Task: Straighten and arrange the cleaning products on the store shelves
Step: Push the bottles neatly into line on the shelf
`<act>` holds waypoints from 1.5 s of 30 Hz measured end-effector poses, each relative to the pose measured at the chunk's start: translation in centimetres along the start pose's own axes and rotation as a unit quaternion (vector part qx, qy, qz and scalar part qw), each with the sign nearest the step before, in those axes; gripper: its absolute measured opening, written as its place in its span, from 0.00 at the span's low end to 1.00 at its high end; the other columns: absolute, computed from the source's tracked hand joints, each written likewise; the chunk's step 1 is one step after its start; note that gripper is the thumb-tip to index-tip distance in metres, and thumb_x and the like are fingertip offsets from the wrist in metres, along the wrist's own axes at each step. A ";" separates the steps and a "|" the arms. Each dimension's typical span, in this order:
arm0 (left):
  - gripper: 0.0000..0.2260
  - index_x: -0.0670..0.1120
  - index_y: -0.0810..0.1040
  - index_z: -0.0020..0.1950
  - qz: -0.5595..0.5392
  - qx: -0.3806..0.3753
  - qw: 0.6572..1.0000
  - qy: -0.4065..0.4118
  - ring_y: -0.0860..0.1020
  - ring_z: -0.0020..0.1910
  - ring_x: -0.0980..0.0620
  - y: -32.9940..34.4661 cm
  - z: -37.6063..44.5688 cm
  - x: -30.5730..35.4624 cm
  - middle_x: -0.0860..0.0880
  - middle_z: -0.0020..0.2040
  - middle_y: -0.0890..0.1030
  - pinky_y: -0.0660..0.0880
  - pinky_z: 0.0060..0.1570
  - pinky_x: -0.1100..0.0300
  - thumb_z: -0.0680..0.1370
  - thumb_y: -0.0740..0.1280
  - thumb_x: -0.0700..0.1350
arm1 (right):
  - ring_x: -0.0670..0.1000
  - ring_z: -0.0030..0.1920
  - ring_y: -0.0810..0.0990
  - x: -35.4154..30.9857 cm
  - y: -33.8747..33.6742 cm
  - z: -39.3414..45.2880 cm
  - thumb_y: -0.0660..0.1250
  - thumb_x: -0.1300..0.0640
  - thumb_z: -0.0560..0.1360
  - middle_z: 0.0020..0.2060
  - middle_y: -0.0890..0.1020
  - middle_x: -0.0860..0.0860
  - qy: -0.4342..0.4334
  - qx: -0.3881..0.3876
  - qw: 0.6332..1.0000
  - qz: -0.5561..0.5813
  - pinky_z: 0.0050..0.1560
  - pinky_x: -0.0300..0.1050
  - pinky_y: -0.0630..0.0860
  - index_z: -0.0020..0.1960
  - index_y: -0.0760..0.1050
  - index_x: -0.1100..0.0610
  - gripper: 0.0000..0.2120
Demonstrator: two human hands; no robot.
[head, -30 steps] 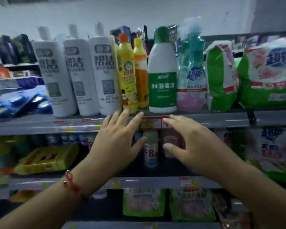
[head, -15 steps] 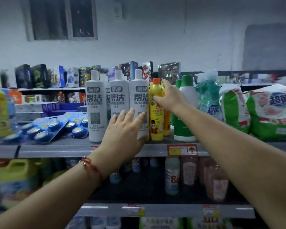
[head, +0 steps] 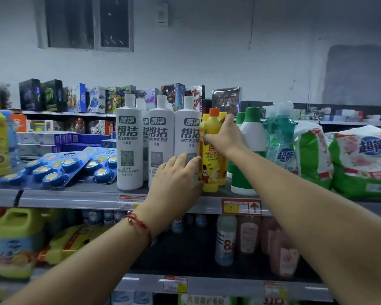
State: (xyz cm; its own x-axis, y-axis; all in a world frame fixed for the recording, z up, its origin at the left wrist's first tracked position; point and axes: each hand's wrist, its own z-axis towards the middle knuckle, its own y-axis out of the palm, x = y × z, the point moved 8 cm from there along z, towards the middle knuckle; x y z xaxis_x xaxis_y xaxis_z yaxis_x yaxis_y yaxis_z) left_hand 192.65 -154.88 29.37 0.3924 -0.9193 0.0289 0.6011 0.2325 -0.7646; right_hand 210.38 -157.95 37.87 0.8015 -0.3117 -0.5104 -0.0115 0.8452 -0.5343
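Several tall white cleaner bottles (head: 129, 146) stand in a row on the grey top shelf (head: 75, 198). Right of them stands a yellow dish-soap bottle (head: 211, 170) with an orange cap, more yellow bottles behind it. My right hand (head: 226, 136) wraps around the upper part of the yellow bottle. My left hand (head: 176, 179) lies flat, fingers apart, against the lower front of the rightmost white bottle (head: 187, 128). A white bottle with a green cap (head: 252, 130) stands just right of my right wrist.
Blue toilet-block blister packs (head: 57, 166) lie at the shelf's left. A teal pump bottle (head: 279, 137) and green detergent bags (head: 361, 161) fill the right. Lower shelves hold bottles (head: 226, 241) and yellow jugs (head: 13, 241). Boxed toys (head: 75, 97) line a rear shelf.
The view has risen from the lower shelf to the top one. My right hand reached up and closed on the yellow bottle; my left hand moved up onto the white bottle's front.
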 end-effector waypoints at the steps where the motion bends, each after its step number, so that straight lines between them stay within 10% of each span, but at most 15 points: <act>1: 0.31 0.50 0.58 0.82 -0.011 0.012 1.000 0.000 0.62 0.78 0.45 0.1 0.0 0.2 0.45 0.80 0.63 0.61 0.74 0.49 0.82 0.63 0.57 | 0.56 0.51 0.80 -0.2 -0.4 -0.7 0.76 0.47 0.70 0.53 0.78 0.53 -0.009 0.005 0.999 0.034 0.51 0.55 0.80 0.63 0.61 0.56 0.32; 7: 0.36 0.54 0.53 0.83 -0.220 0.025 0.973 -0.058 0.70 0.73 0.52 1.1 0.0 -0.3 0.52 0.77 0.69 0.70 0.69 0.53 0.80 0.67 0.60 | 0.49 0.44 0.78 -3.3 -3.9 -7.1 0.77 0.54 0.71 0.52 0.76 0.51 -0.178 0.025 0.974 0.140 0.40 0.41 0.76 0.63 0.62 0.56 0.29; 11: 0.21 0.63 0.68 0.69 -0.514 0.017 0.853 -0.093 0.83 0.57 0.58 1.1 0.1 0.7 0.57 0.60 0.83 0.82 0.50 0.60 0.80 0.71 0.50 | 0.41 0.50 0.79 -6.8 -5.9 -10.3 0.78 0.54 0.70 0.58 0.79 0.47 -0.262 -0.042 0.947 0.183 0.45 0.26 0.75 0.68 0.65 0.55 0.32; 15: 0.17 0.49 0.73 0.68 -0.615 0.074 0.776 -0.119 0.85 0.56 0.46 0.9 -2.6 0.1 0.48 0.57 0.85 0.83 0.51 0.52 0.81 0.69 0.47 | 0.37 0.61 0.76 -7.8 -4.5 -12.2 0.74 0.45 0.74 0.64 0.76 0.37 -0.260 -0.157 0.922 0.238 0.60 0.37 0.76 0.72 0.66 0.42 0.30; 22: 0.36 0.39 0.76 0.68 -0.721 0.201 0.554 -0.365 0.84 0.56 0.37 4.3 -14.0 -9.5 0.35 0.57 0.84 0.80 0.56 0.43 0.70 0.73 0.62 | 0.42 0.52 0.83 -5.5 7.5 -18.9 0.77 0.38 0.69 0.54 0.83 0.41 -0.190 -0.439 0.852 0.213 0.56 0.50 0.81 0.64 0.75 0.41 0.26; 29: 0.25 0.39 0.80 0.62 -0.632 0.289 0.577 -0.429 0.86 0.49 0.40 -0.3 -22.4 -20.1 0.37 0.51 0.86 0.84 0.45 0.48 0.76 0.66 0.58 | 0.56 0.51 0.86 -14.9 19.1 -23.9 0.74 0.39 0.71 0.51 0.87 0.52 -0.064 -0.547 0.743 0.381 0.59 0.58 0.80 0.58 0.82 0.49 0.20; 34: 0.27 0.44 0.76 0.67 -0.534 0.287 0.655 -0.451 0.86 0.51 0.42 -4.6 -29.2 -30.3 0.41 0.52 0.87 0.82 0.50 0.49 0.75 0.74 0.59 | 0.59 0.50 0.80 -24.5 28.5 -28.6 0.66 0.51 0.80 0.57 0.84 0.63 0.031 -0.621 0.638 0.455 0.47 0.49 0.78 0.62 0.80 0.60 0.16; 38: 0.28 0.61 0.80 0.58 -0.432 0.256 0.736 -0.455 0.85 0.56 0.44 -10.5 -32.4 -40.0 0.49 0.55 0.87 0.77 0.62 0.40 0.63 0.76 0.72 | 0.51 0.49 0.83 -33.9 34.6 -30.1 0.71 0.52 0.77 0.56 0.85 0.56 -0.023 -0.628 0.641 0.441 0.48 0.44 0.79 0.62 0.79 0.54 0.15; 41: 0.24 0.57 0.77 0.60 -0.384 0.221 0.786 -0.431 0.87 0.50 0.50 -13.9 -32.1 -45.7 0.51 0.52 0.87 0.82 0.52 0.48 0.70 0.72 0.68 | 0.46 0.46 0.84 -39.4 37.3 -29.9 0.71 0.50 0.77 0.53 0.86 0.52 -0.083 -0.598 0.680 0.417 0.46 0.36 0.79 0.60 0.79 0.51 0.12; 45: 0.22 0.59 0.73 0.61 -0.358 0.153 0.832 -0.395 0.84 0.55 0.54 -15.8 -29.3 -51.1 0.54 0.56 0.85 0.79 0.60 0.52 0.73 0.69 0.68 | 0.53 0.52 0.84 -43.4 40.1 -27.6 0.71 0.41 0.75 0.51 0.86 0.50 -0.139 -0.533 0.735 0.395 0.56 0.54 0.80 0.59 0.79 0.49 0.17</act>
State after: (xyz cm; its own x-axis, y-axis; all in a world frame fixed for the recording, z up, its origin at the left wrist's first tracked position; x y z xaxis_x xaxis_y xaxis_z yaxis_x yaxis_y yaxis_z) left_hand 142.75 -120.84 21.11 0.1190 -0.3900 0.9131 0.9795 -0.1046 -0.1724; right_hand 158.60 -122.48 19.98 0.3822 0.3189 -0.8673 -0.8826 -0.1520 -0.4448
